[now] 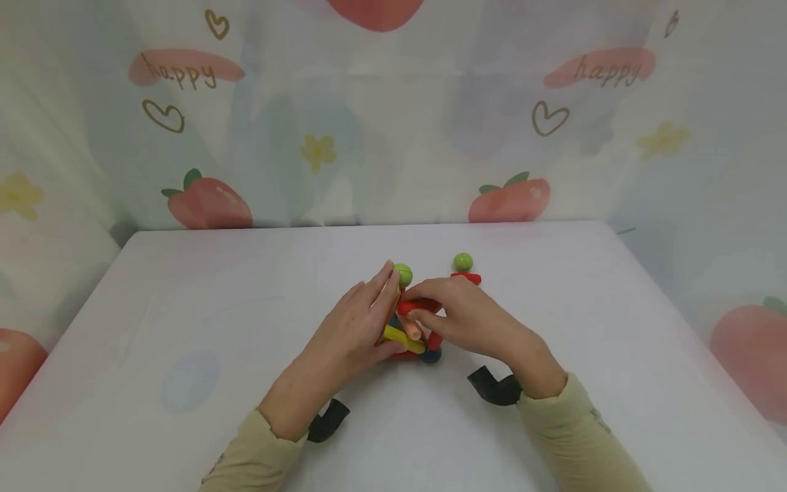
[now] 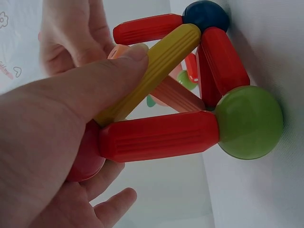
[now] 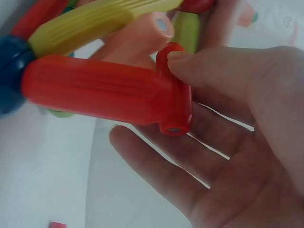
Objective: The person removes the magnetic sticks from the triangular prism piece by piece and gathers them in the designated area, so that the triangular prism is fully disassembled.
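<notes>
A frame of magnetic building rods and balls stands on the table between the hands. My left hand [image 1: 347, 331] holds it, thumb across the yellow rod [image 2: 164, 64] and palm around a red ball [image 2: 88, 156]. From that ball a red rod [image 2: 161, 135] runs to a green ball [image 2: 249, 122]; a blue ball [image 2: 206, 16] forms another corner. My right hand [image 1: 476, 318] pinches a short red rod [image 3: 181, 102] between thumb and fingers. It lies crosswise at the end of another red rod [image 3: 95, 90], near the metal-tipped end of an orange rod [image 3: 137, 40].
Farther back on the white table [image 1: 184, 287] lie a loose green ball [image 1: 463, 262] and a red rod [image 1: 470, 279]. Another green ball [image 1: 403, 275] shows beside the left fingertips. Black curved pieces [image 1: 492, 386] sit at both wrists. A printed curtain [image 1: 393, 137] hangs behind the table.
</notes>
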